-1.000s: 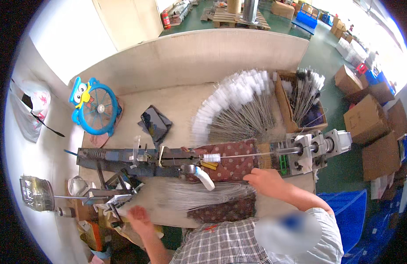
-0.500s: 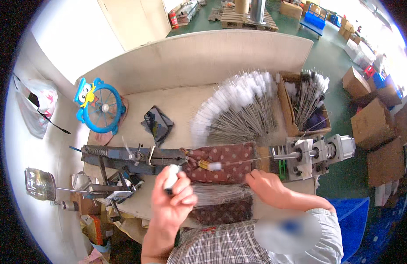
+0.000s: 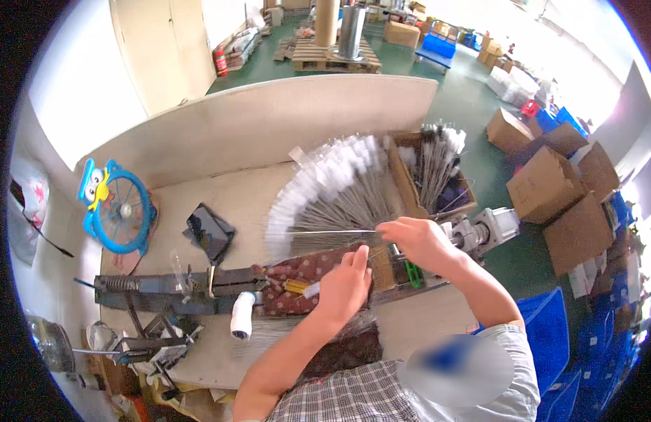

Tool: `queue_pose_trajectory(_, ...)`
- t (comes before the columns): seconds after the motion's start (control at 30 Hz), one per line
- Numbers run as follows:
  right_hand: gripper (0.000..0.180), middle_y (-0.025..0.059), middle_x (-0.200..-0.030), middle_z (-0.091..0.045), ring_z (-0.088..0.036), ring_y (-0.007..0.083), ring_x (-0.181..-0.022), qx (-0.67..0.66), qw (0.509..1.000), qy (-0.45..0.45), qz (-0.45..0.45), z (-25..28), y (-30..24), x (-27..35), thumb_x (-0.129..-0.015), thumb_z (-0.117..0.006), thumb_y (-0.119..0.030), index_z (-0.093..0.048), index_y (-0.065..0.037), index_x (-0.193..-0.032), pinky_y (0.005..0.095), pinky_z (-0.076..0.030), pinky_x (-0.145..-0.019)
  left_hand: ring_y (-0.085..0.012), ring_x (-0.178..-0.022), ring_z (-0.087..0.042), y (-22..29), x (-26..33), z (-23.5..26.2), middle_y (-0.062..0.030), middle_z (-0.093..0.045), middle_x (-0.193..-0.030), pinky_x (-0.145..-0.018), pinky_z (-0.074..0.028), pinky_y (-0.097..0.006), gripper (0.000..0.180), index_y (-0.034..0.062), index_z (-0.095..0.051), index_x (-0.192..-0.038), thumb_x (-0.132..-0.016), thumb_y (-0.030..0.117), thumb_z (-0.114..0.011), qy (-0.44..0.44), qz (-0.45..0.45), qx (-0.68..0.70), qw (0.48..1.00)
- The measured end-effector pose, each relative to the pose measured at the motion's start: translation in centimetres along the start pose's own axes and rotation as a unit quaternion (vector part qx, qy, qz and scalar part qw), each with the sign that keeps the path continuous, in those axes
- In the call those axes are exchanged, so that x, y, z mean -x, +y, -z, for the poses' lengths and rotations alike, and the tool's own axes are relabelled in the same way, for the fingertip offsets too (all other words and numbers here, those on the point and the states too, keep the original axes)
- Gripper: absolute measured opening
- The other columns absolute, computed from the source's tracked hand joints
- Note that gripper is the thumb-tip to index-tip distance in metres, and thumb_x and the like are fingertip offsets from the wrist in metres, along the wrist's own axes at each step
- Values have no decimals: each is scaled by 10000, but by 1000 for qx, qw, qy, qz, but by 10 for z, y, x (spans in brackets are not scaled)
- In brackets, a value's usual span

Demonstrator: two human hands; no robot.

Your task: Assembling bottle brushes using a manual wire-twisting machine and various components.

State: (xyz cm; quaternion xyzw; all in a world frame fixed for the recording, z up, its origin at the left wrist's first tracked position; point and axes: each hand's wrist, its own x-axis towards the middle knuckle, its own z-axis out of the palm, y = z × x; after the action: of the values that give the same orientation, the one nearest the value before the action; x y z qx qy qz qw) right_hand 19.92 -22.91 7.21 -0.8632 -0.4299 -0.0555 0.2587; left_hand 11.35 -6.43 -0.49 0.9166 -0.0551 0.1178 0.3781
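My right hand, fingers pinched, holds a thin wire brush level beside the front of the brush fan; its far end blends into the white bristles. That fan of white-tipped wire brushes spreads over the table. My left hand hovers over a maroon dotted cloth, fingers stretched upward, with nothing seen in them. By its wrist, on the cloth, lie a yellow-handled tool and a small white piece. A white cylindrical thing rests at the cloth's left edge, apart from both hands.
A long dark metal jig runs left of the cloth. To the right stands a motor-driven machine. A carton of brushes is at the back. A blue round fan and a dark pouch lie left, before a low partition.
My left hand has let go of the white cylinder and moved right over the cloth. My right hand has lifted away from the cloth's right edge and now holds a wire brush. The view has shifted.
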Motion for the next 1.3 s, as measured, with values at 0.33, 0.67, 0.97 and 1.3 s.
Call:
queue_pose_trajectory(0.33, 152, 117, -697, -607, -603, 309, -694, -33, 995, -53, -82, -15, 28, 10, -800, -608, -222, -626, -121, -912, 407, -474, -610, -251, -794, -593, -24, -18, -21, -67, -558, -802, -628, -491, -372, 74, 92, -549, -793, -749, 144, -575, -97, -75, -289, 950)
queue_pose_trajectory(0.67, 72, -19, -676, -590, -551, 196, -681, -143, 963, 33, 225, -54, -38, -52, -656, -626, -198, -599, -132, -645, 309, -474, -631, -225, -788, -579, -27, 20, 48, -57, -591, -792, -659, -460, -342, 104, 81, -662, -816, -760, 149, -607, 58, -67, -230, 969)
queue_pose_trajectory(0.97, 91, -5, -658, -585, -554, 208, -744, -80, 978, -17, 192, -132, -77, -80, -671, -650, -192, -605, -121, -635, 341, -491, -622, -177, -633, -605, -55, 123, 84, -88, -646, -723, -572, -472, -295, 480, -7, -635, -804, -922, 407, -424, 273, 408, 496, 716)
queue_pose_trajectory(1.3, 114, -9, -650, -575, -563, 207, -755, 0, 983, -75, 165, -124, -86, -83, -662, -628, -201, -590, -110, -602, 345, -490, -599, -142, -552, -573, -69, 90, 73, -74, -609, -566, -541, -435, -304, 392, -3, -666, -679, -777, 377, -668, 73, 357, 74, 928)
